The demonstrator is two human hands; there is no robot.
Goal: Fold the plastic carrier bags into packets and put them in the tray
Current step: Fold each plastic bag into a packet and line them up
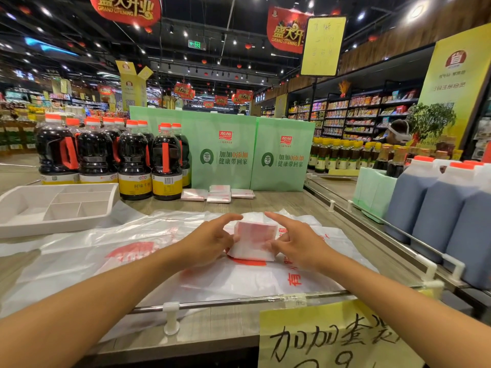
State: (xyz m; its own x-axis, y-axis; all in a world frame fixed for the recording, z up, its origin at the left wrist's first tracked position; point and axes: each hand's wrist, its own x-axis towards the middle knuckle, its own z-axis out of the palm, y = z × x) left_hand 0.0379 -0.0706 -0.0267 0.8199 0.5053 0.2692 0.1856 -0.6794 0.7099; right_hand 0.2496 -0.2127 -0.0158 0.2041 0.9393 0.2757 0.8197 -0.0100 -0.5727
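My left hand [212,240] and right hand [295,243] pinch the sides of the folded packet [255,240], so folding looks done; next I must carry it left into the divided tray [53,226].

Head-worn view, forward-down, close over counter [279,201]
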